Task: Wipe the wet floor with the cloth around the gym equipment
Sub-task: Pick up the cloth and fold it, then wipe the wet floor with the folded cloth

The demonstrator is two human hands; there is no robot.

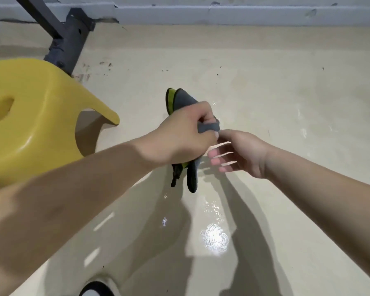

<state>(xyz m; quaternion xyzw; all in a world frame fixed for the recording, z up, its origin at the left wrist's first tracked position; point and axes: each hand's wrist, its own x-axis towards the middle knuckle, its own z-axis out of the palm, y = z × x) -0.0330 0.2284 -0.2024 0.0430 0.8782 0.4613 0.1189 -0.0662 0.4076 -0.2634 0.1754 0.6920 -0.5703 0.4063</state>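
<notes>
My left hand [179, 135] grips a grey and yellow-green cloth [181, 100] in mid-air above the floor; one end sticks up past the fist and another hangs below it. Just to the right, my right hand [237, 153] is held with fingers straight and spread, its fingertips close to the hanging part of the cloth. The beige floor [265, 86] is wet, and a puddle with ripples [215, 239] glistens below the hands. A black metal base of gym equipment [71, 39] stands on the floor at the upper left.
A yellow plastic stool [30, 124] stands at the left, close to my left forearm. A grey wall base [222, 13] runs along the top. The tip of a shoe [94, 290] shows at the bottom edge. Bare floor stretches to the right.
</notes>
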